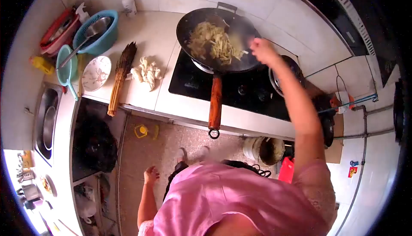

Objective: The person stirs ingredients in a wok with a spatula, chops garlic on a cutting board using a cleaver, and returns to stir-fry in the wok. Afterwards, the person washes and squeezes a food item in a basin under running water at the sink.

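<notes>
A black wok [251,39] sits on the glass-topped stove [189,79], its wooden handle [216,101] pointing toward me. Pale shredded food [214,43] lies in it, and a metal utensil head [218,21] shows at the back of the food. My right hand [262,51] is over the wok's right rim, its fingers closed and slightly blurred. Whatever is between those fingers is too small or hidden to name. Low at my side, away from the counter, my left hand [151,175] hangs with its fingers loosely apart and nothing in them.
On the counter's left are a blue basket [110,34], a green strainer [65,75], a patterned bowl [96,74], a bristle brush [121,75] and a crumpled white cloth [147,72]. A round lid [277,81] lies right of the wok. A bucket [256,148] stands below.
</notes>
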Motion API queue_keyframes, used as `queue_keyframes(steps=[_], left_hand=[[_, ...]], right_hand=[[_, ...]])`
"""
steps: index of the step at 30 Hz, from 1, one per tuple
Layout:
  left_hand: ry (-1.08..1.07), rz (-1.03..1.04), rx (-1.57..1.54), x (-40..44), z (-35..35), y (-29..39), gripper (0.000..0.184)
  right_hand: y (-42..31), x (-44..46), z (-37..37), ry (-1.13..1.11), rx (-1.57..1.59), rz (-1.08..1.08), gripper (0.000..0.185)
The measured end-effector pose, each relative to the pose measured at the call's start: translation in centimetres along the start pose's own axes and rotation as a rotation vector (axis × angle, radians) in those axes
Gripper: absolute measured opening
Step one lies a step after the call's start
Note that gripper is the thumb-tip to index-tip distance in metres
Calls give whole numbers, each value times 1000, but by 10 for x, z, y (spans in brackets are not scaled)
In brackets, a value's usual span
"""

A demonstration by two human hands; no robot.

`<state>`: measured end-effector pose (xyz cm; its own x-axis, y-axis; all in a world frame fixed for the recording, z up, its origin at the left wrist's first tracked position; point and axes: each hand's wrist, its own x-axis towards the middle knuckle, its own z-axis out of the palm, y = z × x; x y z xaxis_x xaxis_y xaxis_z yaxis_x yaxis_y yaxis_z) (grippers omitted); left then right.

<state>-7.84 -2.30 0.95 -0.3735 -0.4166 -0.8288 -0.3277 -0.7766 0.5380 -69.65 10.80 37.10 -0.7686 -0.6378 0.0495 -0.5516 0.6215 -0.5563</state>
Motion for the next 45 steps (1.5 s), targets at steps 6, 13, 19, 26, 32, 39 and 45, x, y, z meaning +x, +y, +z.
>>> queue_keyframes(steps=[6,13,19,26,32,39,45], left_hand=[[145,6,-40,1,-55,-35,17],[172,-21,145,-11,-11,-11,24],[130,3,143,0,-13,8,26],[211,-59,3,0,-48,-32,22],[145,-116,-49,-13,-10,-23,24],[109,10,17,-15,-21,-34,21],[292,-71,73,-22,-40,-53,19]], right_hand=[[-74,-81,-107,-366,-195,-91,33],[-57,-45,-105,-362,-174,221,32],[17,-38,-12,-75,-171,-3,34],[-68,-91,-147,-222,-760,-106,28],[-68,-10,-83,-94,-816,-190,28],[-55,-42,-28,-199,-425,-118,34],[-97,-102,-127,-430,-441,-140,32]])
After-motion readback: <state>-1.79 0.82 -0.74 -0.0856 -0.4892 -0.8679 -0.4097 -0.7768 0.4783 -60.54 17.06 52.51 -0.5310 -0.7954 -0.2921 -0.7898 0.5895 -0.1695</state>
